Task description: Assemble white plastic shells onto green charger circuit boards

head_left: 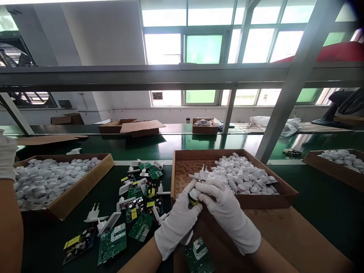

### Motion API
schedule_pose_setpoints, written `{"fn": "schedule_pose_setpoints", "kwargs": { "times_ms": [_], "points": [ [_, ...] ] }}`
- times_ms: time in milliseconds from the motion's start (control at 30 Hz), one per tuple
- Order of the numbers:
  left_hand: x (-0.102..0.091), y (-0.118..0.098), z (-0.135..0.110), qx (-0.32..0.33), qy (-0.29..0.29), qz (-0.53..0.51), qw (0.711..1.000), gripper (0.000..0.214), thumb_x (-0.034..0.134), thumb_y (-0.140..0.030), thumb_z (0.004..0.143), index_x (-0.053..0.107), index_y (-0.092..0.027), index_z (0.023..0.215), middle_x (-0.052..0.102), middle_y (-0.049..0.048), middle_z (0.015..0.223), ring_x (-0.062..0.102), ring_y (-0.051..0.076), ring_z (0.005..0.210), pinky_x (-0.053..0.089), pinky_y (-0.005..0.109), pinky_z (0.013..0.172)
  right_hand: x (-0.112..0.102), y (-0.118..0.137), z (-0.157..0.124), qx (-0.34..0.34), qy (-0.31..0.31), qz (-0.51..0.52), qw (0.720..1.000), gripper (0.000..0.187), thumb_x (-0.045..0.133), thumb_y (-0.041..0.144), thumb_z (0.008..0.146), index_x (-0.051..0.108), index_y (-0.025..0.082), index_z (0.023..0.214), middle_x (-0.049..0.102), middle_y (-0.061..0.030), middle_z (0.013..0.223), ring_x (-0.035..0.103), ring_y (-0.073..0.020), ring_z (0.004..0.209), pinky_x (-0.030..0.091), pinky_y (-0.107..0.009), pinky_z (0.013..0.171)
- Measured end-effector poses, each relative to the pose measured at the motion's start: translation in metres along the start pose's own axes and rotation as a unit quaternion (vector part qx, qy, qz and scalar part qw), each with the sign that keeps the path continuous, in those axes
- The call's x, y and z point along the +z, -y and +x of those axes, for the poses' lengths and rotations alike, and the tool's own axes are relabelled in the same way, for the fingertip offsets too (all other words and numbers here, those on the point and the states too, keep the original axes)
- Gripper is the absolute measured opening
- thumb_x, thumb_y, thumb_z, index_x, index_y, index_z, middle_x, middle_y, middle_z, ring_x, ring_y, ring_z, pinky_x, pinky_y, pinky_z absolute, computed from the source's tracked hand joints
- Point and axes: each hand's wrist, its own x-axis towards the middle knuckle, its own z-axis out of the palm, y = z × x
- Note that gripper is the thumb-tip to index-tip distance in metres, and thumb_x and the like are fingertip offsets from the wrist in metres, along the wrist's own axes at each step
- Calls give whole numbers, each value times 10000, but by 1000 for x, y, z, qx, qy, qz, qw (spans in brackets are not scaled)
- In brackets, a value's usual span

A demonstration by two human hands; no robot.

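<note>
The left hand (180, 218) and the right hand (227, 212), both in white gloves, are gripping together 1 white plug piece (203, 174), whose 2 prongs point upward. It is located at the near side of a cardboard box (267, 201), which contains many white caps (241, 172). Left of this box, several circuit boards (112, 243) lie on the green table (327, 204).

Yep, I've got a factory floor here: circuit boards (142, 226) strewn left of the middle carton (182, 170), green bench (321, 212) around it, metal framing (113, 77) behind.
</note>
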Motion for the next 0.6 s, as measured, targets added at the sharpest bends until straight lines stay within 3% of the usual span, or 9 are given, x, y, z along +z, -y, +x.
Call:
{"fn": "schedule_pose_setpoints", "kwargs": {
  "times_ms": [100,167,300,433,600],
  "points": [
    [0,0,-2,-10,-2,2,1000,514,508,-190,673,431,-113,1175,421,109,1214,339,231,1139,180,338,1016,-5,1,1,-27,73,3,997,269,474,98,750,600,233,946,606,-32,821,549,-130,734,493,-240,657],
    [-1,-1,-2,-23,3,-58,998,506,526,-198,672,440,-133,1167,433,101,1203,350,233,1132,196,345,1009,-8,5,2,-25,110,5,994,312,460,116,754,580,240,1013,597,-36,872,540,-135,776,485,-253,697],
    [-4,-8,-3,-40,54,-257,964,542,590,-248,683,409,-193,1191,462,76,1180,405,236,1090,320,345,941,-13,14,5,18,161,-56,985,397,493,234,743,508,254,1139,560,-67,930,517,-185,837,468,-331,731],
    [-8,-17,-2,-53,85,-288,952,522,645,-238,672,465,-216,1161,473,62,1178,390,234,1108,327,317,938,-17,15,7,73,185,-109,974,400,501,284,734,504,302,1134,546,-73,949,521,-200,823,466,-349,709],
    [-12,-25,-5,-109,64,-335,934,537,641,-218,684,448,-247,1184,436,36,1225,325,224,1164,274,311,980,-19,10,10,101,209,3,973,394,465,300,759,488,280,1152,523,-58,1090,483,-213,993,418,-364,850]
  ]
}}
